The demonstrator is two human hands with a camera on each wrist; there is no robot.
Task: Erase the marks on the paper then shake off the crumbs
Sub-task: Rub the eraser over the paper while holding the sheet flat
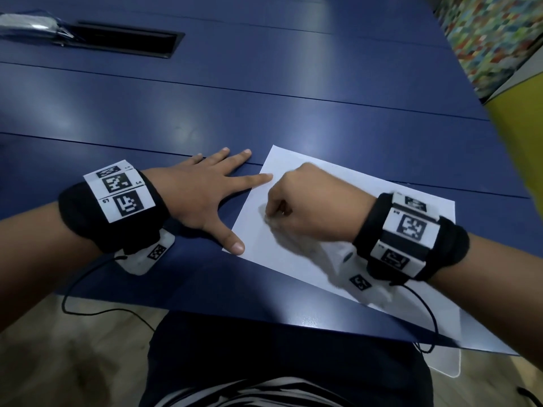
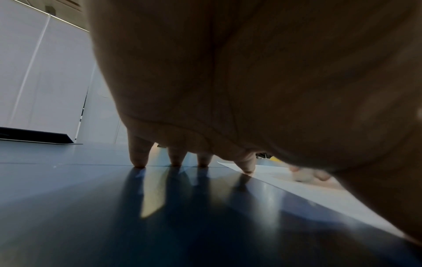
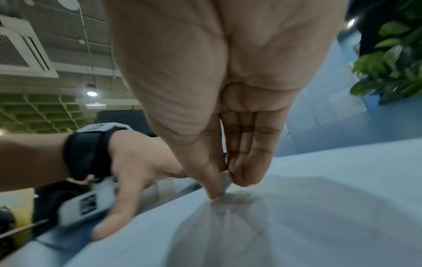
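**Rubbing at the grey smudge, left hand pinning the sheet**

My right hand (image 1: 308, 207) is curled into a loose fist over the paper (image 1: 382, 245), thumb and fingertips (image 3: 247, 178) pinched tight on a small greyish eraser (image 3: 224, 182) that presses down onto the sheet. It is mostly hidden by my fingers, so I cannot make out its shape or any print on it. Just beneath it lies a faint grey smudge (image 3: 237, 196).

My left hand (image 1: 202, 198) lies flat and spread, fingers straight, gripping nothing. Three fingertips rest on the blue table (image 1: 264, 92); the index tip and the thumb tip touch the left edge of the paper.

The white sheet lies slantwise on the table in front of me, its near right corner hanging over the table's edge.

Both wrists carry black bands with white panels of square black-and-white coded markers (image 1: 126, 183); small characters sit beside them, too small for me to read surely. A thin black cable (image 1: 88, 312) loops down from the left band.

Far off at the left is a dark rectangular recess (image 1: 126, 39) set into the tabletop; what it holds I cannot tell.
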